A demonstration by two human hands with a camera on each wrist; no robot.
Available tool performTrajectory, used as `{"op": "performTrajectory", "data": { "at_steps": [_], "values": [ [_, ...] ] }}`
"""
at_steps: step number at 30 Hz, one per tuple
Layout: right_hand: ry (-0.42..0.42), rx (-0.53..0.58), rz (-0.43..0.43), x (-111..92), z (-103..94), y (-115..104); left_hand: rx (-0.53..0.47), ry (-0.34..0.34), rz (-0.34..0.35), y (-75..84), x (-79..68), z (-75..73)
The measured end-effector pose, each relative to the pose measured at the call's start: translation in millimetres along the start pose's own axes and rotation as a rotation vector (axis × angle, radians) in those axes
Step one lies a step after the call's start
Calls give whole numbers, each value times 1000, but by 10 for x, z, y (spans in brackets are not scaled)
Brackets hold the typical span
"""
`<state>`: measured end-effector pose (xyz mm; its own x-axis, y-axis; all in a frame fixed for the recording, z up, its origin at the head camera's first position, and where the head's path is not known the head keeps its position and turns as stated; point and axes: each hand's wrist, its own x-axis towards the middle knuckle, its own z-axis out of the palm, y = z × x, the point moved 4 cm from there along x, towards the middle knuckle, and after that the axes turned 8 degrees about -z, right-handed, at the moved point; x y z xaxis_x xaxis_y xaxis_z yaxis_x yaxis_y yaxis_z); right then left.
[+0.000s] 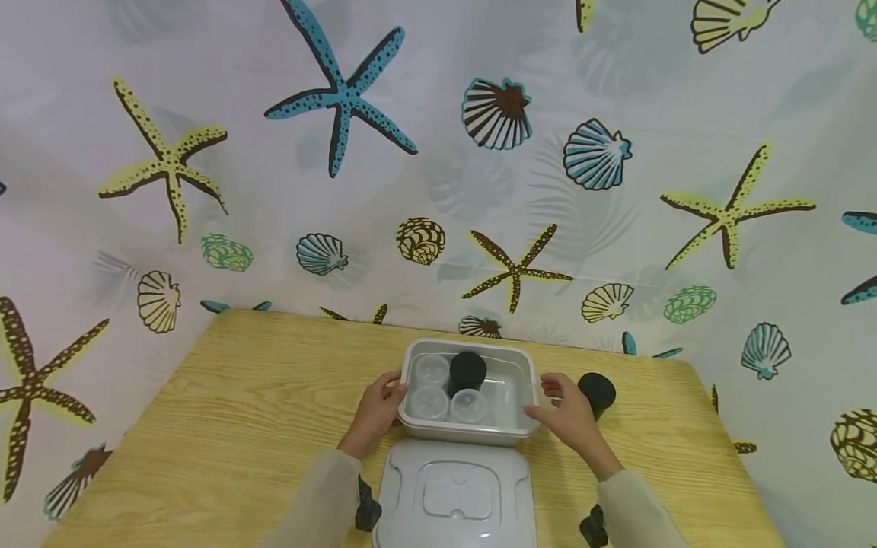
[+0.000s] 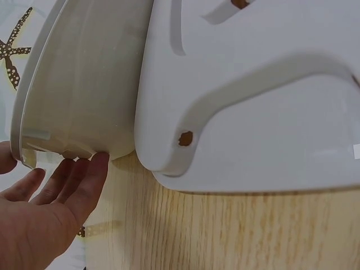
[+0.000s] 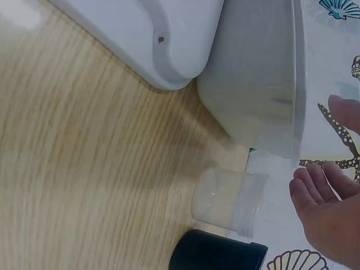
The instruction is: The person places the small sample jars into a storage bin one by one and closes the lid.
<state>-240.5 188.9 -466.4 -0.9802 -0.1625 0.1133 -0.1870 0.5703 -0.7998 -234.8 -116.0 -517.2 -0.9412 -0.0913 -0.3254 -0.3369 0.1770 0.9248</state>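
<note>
A white plastic box point(image 1: 466, 434) stands on the table, holding a black round container point(image 1: 468, 371), two clear cups at its left and another clear cup point(image 1: 469, 406) beside them. My left hand point(image 1: 378, 403) is at the box's left end. In the left wrist view its fairly straight fingertips point(image 2: 101, 160) touch the outer wall, with the thumb by the rim. Off the right end is my right hand point(image 1: 569, 411), thumb and fingers spread around nothing. Close to it stand a second black container point(image 1: 597, 390) and a clear lidded cup point(image 3: 225, 199), which the hand hides in the head view.
A white lid point(image 1: 455, 495) with moulded ridges lies in front of the box, against its near side. Both sit on a wood-grain table point(image 1: 274, 403). A curtain point(image 1: 425, 183) printed with starfish and shells hangs behind the table's far edge and around its sides.
</note>
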Motion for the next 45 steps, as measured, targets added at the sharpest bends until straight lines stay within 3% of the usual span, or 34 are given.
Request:
{"op": "performTrajectory", "data": {
  "at_steps": [26, 45],
  "values": [
    [-1, 22, 48, -245, -239, 366, 0, -12, 6, -23, 43, -3],
    [24, -49, 92, -436, -372, 564, 3, -8, 2, -45, 44, 2]
  ]
}}
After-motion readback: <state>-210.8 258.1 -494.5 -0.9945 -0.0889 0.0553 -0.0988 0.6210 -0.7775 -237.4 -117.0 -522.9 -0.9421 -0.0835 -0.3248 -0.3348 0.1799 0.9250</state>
